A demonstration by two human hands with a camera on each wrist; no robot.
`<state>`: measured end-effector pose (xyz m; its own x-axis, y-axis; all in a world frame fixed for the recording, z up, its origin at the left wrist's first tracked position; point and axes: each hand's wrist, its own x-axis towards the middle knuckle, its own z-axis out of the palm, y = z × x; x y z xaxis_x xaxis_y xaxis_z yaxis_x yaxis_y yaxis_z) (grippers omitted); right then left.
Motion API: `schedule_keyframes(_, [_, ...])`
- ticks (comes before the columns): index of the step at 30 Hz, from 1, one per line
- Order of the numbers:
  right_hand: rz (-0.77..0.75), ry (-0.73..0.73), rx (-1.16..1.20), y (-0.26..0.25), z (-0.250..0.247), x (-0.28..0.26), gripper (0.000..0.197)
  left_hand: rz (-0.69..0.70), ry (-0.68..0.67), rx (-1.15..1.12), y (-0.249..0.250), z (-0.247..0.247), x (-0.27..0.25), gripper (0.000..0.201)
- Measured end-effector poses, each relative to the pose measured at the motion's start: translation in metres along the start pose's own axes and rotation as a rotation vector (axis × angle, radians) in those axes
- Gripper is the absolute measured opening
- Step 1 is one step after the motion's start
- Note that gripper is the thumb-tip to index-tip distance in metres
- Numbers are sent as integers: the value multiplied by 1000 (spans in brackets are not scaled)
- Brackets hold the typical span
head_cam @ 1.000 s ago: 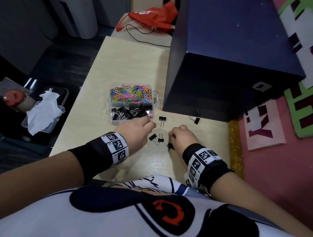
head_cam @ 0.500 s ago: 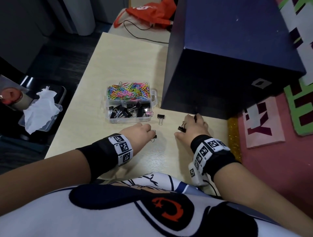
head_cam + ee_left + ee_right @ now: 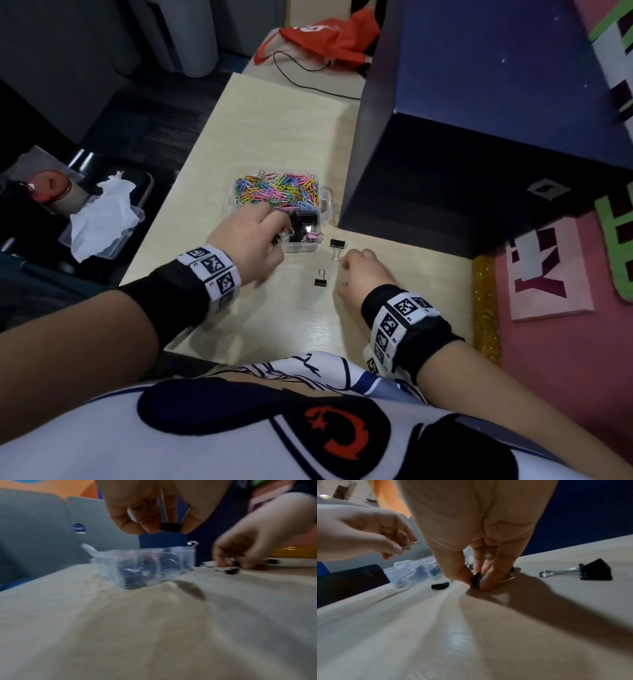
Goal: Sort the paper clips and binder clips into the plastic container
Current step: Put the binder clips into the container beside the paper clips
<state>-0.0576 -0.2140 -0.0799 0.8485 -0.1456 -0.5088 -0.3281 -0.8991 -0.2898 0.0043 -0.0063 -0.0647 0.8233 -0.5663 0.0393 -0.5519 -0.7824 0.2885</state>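
A clear plastic container point(image 3: 303, 248) holds coloured paper clips point(image 3: 277, 190) in its far part and black binder clips point(image 3: 306, 222) in its near part. My left hand point(image 3: 270, 226) hovers over the near part and pinches a small black binder clip point(image 3: 170, 527). My right hand point(image 3: 346, 270) rests on the table and pinches another black binder clip point(image 3: 476, 580) against the tabletop. Two more binder clips lie loose, one point(image 3: 337, 245) by the container and a smaller one point(image 3: 320, 278) between my hands.
A large dark blue box point(image 3: 479, 137) stands on the table right behind my right hand. Left of the table, lower down, sits a clear tray with white tissue point(image 3: 102, 219). An orange bag point(image 3: 329, 37) and a black cable lie at the far end.
My left hand has risen from the table and carried a binder clip over the container. My right hand has drawn back from the foot of the blue box, towards the loose clips.
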Motion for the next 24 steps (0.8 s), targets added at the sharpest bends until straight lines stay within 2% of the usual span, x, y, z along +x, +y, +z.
schedule_keyframes(2, [-49, -20, -18, -2, 2, 0, 24, -116, 3, 47, -11, -5, 2, 41])
schedule_keyframes(3, [-68, -15, -7, -4, 3, 0, 19, -123, -2, 65, -14, -6, 1, 41])
schedule_keyframes(4, [-85, 9, 19, -5, 2, 0, 16, -83, -13, 82, -13, -5, 0, 38])
schedule_keyframes(6, [-102, 89, 78, -10, -3, 1, 14, 83, -48, 111, -7, 0, -6, 33])
schedule_keyframes(7, [-115, 125, 83, -11, -6, 2, 18, 168, -67, 118, 0, 4, -9, 33])
schedule_keyframes(9, [-161, 137, 2, -12, -11, 5, 39, 268, -155, 138, 20, 12, -14, 32])
schedule_keyframes(11, [-197, 55, -130, -9, -13, 8, 61, 281, -326, 190, 37, 23, -16, 40])
schedule_keyframes(13, [-189, -17, -211, -3, -11, 7, 65, 292, -459, 247, 47, 34, -18, 55])
schedule_keyframes(15, [-185, -21, -224, 3, -8, 5, 63, 303, -501, 278, 48, 42, -18, 59])
schedule_keyframes(20, [-158, 57, -186, 10, 2, -9, 43, 246, -499, 289, 40, 43, -15, 30])
schedule_keyframes(24, [-111, 63, -107, 9, 4, -17, 24, 161, -499, 313, 36, 38, -11, 28])
